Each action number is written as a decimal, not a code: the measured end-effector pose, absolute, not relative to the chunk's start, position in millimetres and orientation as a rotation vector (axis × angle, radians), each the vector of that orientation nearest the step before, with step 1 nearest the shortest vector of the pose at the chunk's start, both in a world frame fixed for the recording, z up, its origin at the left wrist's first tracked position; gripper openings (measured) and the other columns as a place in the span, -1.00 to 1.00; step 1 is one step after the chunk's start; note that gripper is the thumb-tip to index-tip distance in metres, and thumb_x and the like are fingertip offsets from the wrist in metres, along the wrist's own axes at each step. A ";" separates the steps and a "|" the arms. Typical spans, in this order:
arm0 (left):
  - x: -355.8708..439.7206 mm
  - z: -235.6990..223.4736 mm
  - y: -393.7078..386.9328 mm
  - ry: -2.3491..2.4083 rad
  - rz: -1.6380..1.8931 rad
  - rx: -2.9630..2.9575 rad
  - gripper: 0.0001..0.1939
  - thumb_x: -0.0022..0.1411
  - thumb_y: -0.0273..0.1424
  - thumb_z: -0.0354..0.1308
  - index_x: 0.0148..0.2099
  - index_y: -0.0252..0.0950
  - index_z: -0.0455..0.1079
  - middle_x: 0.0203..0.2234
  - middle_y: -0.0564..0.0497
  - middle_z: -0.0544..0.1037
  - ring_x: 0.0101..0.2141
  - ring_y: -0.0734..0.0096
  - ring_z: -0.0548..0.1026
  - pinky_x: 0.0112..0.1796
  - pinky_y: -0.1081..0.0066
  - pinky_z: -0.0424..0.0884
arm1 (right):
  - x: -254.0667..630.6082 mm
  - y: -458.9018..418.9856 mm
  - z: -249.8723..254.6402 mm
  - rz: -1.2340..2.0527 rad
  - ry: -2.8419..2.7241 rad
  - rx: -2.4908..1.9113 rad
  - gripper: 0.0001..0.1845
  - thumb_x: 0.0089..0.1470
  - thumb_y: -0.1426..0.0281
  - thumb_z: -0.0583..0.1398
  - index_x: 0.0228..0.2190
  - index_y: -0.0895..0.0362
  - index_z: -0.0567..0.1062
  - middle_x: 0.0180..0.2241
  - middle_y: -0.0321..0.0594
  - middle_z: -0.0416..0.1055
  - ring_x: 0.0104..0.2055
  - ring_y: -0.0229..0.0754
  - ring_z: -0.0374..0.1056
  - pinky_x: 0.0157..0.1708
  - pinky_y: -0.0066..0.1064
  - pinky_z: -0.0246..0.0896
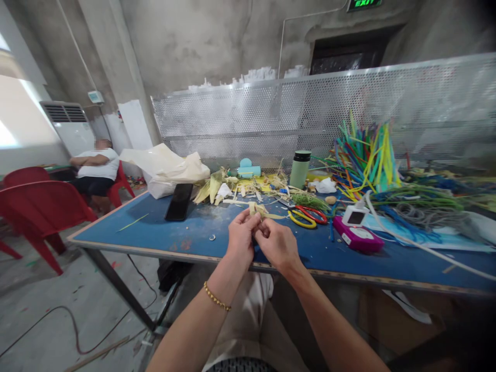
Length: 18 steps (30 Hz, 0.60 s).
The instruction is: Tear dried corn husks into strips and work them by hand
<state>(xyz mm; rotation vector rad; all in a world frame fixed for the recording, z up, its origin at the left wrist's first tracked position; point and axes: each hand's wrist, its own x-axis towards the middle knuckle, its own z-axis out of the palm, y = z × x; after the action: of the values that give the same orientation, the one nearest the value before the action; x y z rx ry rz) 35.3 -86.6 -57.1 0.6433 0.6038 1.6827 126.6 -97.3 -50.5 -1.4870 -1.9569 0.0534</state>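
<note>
The person's left hand [242, 232] pinches a small, pale husk strip [257, 208] between thumb and fingers, and a gold bead bracelet [217, 296] is on that wrist. The right hand [278, 243] is bent in close and seems to pinch the low part of the same strip, though some fingertips are hidden. The strip is just above the near edge of the table, in the middle. Some of it looks folded already, but a loose end sticks out to the right, so the folding seems only part done; how much is left is too small to tell. The table [151, 235] has a blue top. On it, from left to right, are a big pale plastic bag [163, 173], a black phone [179, 201], a messy pile of dry husks [214, 187], a green bottle [299, 173] with a black lid, scissors with yellow handles [304, 219], a purple box [357, 235] and, farther back, a bunch of bright strips [377, 160]. In the room, red plastic chairs [42, 204] stand far left, and a person in a white shirt [98, 164] sits with folded arms. A metal screen full of holes [232, 124] stands behind the table, and a green exit sign [364, 4] glows high on the right.
</note>
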 end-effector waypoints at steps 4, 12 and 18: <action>32.3 -56.1 -84.6 0.622 1.671 0.723 -0.63 -0.19 -0.42 0.39 -0.25 -0.35 0.44 -0.42 -0.01 0.55 -0.42 0.41 0.51 -0.30 0.38 0.39 | 128.0 -100.4 -52.3 0.061 -1.971 -1.514 -0.92 0.01 0.40 0.13 -0.46 0.09 0.43 -0.49 -0.24 0.49 -0.46 -0.20 0.33 -0.48 -0.43 -0.11; 28.8 -47.7 -82.3 0.663 1.687 0.739 -0.66 -0.24 -0.44 0.41 -0.34 -0.37 0.43 -0.39 -0.05 0.57 -0.36 0.33 0.55 -0.26 0.38 0.39 | 127.5 -103.6 -51.9 0.093 -2.045 -1.491 -0.91 0.00 0.42 0.13 -0.51 0.09 0.41 -0.53 -0.25 0.46 -0.47 -0.21 0.32 -0.49 -0.43 -0.14; 27.9 -49.2 -79.2 0.674 1.681 0.723 -0.64 -0.27 -0.44 0.42 -0.34 -0.38 0.44 -0.42 -0.05 0.57 -0.37 0.28 0.56 -0.28 0.34 0.40 | 129.2 -105.1 -52.1 0.120 -2.125 -1.472 -0.89 -0.01 0.44 0.11 -0.52 0.08 0.41 -0.54 -0.27 0.45 -0.47 -0.20 0.33 -0.49 -0.42 -0.16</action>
<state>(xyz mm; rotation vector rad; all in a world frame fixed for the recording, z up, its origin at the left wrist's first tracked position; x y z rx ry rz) 27.9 -79.2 -49.2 0.7228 0.6737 1.6810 129.2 -105.1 -52.1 -1.4717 -2.1249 0.1204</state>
